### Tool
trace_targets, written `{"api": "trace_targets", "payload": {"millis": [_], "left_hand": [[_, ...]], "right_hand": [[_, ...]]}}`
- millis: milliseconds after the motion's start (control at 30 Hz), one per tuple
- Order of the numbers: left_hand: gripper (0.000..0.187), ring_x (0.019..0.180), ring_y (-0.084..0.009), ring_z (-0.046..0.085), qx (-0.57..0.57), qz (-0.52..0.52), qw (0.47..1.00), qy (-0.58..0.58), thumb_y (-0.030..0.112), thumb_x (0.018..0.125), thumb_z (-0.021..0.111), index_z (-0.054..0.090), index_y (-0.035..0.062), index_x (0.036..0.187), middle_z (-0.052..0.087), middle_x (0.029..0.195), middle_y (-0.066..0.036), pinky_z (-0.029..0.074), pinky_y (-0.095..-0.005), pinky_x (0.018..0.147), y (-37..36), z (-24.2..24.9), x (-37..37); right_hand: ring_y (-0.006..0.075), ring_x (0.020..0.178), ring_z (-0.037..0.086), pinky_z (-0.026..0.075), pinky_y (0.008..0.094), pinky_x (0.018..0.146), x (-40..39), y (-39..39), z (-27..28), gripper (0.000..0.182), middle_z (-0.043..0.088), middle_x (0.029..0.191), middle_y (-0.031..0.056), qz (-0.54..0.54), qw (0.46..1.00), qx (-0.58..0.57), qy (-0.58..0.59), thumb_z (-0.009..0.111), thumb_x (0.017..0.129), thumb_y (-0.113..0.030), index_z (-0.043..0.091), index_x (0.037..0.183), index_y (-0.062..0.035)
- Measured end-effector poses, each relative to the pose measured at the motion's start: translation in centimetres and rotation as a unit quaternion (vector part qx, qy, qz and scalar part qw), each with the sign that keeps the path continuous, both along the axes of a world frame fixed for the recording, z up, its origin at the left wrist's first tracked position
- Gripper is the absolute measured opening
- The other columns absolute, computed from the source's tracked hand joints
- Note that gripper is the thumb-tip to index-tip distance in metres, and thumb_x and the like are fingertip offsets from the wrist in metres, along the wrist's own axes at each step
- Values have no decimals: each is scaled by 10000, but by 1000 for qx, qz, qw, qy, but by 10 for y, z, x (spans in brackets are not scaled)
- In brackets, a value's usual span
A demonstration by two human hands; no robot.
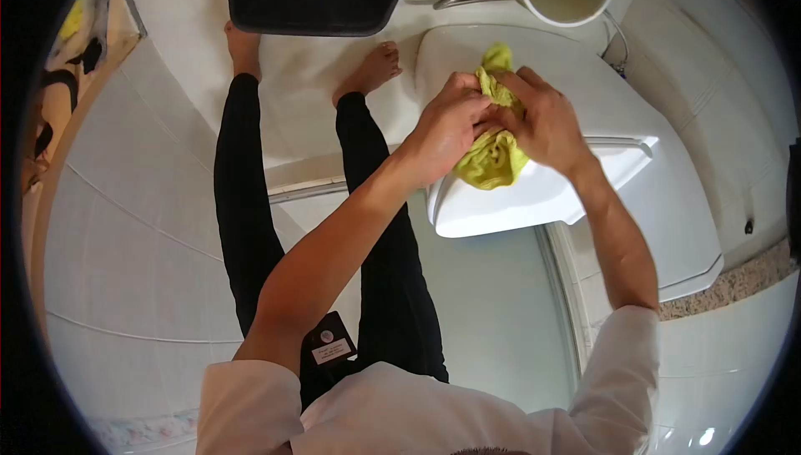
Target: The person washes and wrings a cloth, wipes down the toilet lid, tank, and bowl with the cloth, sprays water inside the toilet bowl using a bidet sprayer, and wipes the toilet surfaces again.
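Note:
A crumpled yellow-green cloth point(492, 160) is bunched between my two hands, one end sticking up above them and a wad hanging below. My left hand point(451, 125) has its fingers closed on the cloth from the left side. From the right, my right hand point(546, 121) grips the same cloth, its fingers curled over the middle. Both hands are above a white, smooth-topped fixture point(517, 205), which looks like a closed toilet lid or cabinet. Where the fingers meet, part of the cloth is hidden.
A black basin point(321, 25) stands on the floor beyond my bare feet. At the back right is a white bucket point(569, 17) with a metal handle. A glass panel point(492, 288) lies below my arms. On the left is a wooden-edged shelf point(75, 134) with items.

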State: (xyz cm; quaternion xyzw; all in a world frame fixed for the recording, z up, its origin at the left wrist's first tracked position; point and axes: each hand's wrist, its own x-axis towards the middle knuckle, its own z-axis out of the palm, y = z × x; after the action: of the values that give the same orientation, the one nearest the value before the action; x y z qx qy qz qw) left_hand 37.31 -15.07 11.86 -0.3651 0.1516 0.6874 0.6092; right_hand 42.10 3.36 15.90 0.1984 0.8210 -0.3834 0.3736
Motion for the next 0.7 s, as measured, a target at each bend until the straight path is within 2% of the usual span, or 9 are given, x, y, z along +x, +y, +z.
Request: {"api": "trace_targets", "payload": {"millis": [100,133,233,333,467,533,600,633,700], "left_hand": [[315,1274,-263,550,-76,6,997,0,199,1061,517,526,60,1344,558,1379,-105,425,-366,1092,-5,-1,-20],[330,1288,-260,543,-152,-101,974,135,187,1059,525,527,85,1374,552,1399,-100,412,-368,1101,-14,12,-36],[344,1330,-229,518,-222,-323,748,536,127,1058,516,556,142,1399,548,1431,-83,385,-382,1113,-92,-15,-47],[329,1304,-208,527,-222,-390,711,542,72,1050,493,581,118,1364,562,1406,-76,389,-394,1109,-152,-15,-76],[347,1282,-236,521,-263,-501,636,525,30,1022,502,594,132,1341,582,1376,-80,395,-384,1095,-156,-16,-75],[321,1208,-344,545,-278,-456,638,554,14,929,567,630,108,1230,630,1238,-138,421,-438,1060,-151,-18,-70],[310,1206,-349,548,-274,-462,625,566,30,931,580,632,107,1226,634,1229,-139,424,-440,1059,-153,-17,-73],[300,1204,-354,551,-275,-464,612,578,46,932,592,635,107,1222,639,1220,-140,427,-443,1057,-149,-18,-71],[269,1171,-351,562,-277,-445,620,585,82,939,617,643,105,1207,656,1178,-136,439,-435,1039,-146,-18,-71]], "right_hand": [[383,980,690,561,505,818,-12,18,-41,401,656,1099,114,110,991,-12,-71,647,931,-202,654,1326,-271],[372,1008,684,555,495,827,7,33,-69,390,653,1134,105,163,983,29,-83,649,929,-180,666,1313,-247],[365,1065,673,552,484,875,33,83,-122,364,645,1267,83,272,941,141,-145,660,921,-223,693,1283,-201],[350,1112,693,572,437,923,68,131,-189,428,581,1470,121,293,956,24,-17,659,944,-335,680,1281,-71],[351,1176,667,543,449,979,60,40,-265,401,657,1352,155,304,949,-46,-67,512,1000,-289,689,1250,-31],[386,1279,587,503,478,1047,-15,-22,-226,644,498,1502,219,409,870,-45,-272,528,1013,-411,454,1463,44],[376,1389,498,445,512,1118,-50,-54,-157,833,450,1560,207,349,904,-40,-245,583,912,-641,484,1496,-56],[380,1418,469,447,513,1115,-26,-64,-154,794,464,1553,184,384,915,-38,-117,590,905,-646,505,1495,-121],[383,1424,465,455,500,1113,-49,-66,-113,720,491,1539,153,455,877,-63,-141,601,901,-613,564,1447,-145]]}}
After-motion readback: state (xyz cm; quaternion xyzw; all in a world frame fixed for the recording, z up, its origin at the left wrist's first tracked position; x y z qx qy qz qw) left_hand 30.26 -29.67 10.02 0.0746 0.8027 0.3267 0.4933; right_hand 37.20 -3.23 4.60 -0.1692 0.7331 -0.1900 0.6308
